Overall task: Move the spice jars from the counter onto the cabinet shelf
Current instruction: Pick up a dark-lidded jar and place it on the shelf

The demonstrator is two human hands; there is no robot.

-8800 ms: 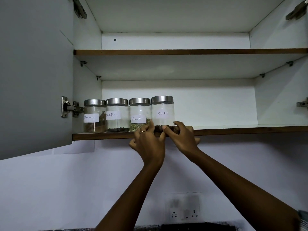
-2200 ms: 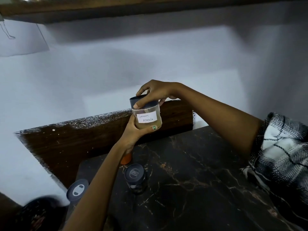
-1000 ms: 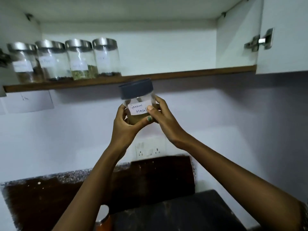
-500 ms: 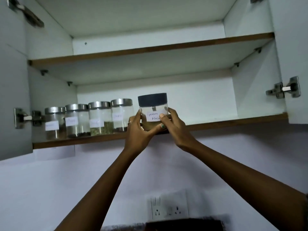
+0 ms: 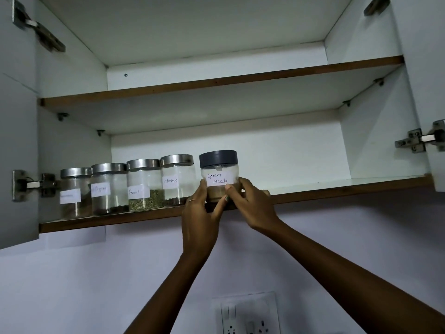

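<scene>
- Fingers of both my hands wrap the lower half of the Garam Masala jar (image 5: pixel 218 175), which sits at the front edge of the lower cabinet shelf (image 5: pixel 337 190).
- My left hand (image 5: pixel 201 213) closes on the jar's left side, thumb across the front just under the label; a ring shows on one finger.
- My right hand (image 5: pixel 250 206) closes on the right side, thumb pressed on the front below the label.
- I cannot tell whether the jar's base rests fully on the shelf, since my fingers hide it.
- The jar has a dark grey lid and brown powder in its lower part.
- Just left of it stands the Cloves jar (image 5: pixel 177 180), then the Fennel jar (image 5: pixel 144 185), a pepper jar (image 5: pixel 109 189) and a fourth jar (image 5: pixel 75 192) whose label is too blurred to read, all with steel lids.
- The upper shelf (image 5: pixel 216 80) runs above; a wall socket (image 5: pixel 248 314) sits below my arms.
</scene>
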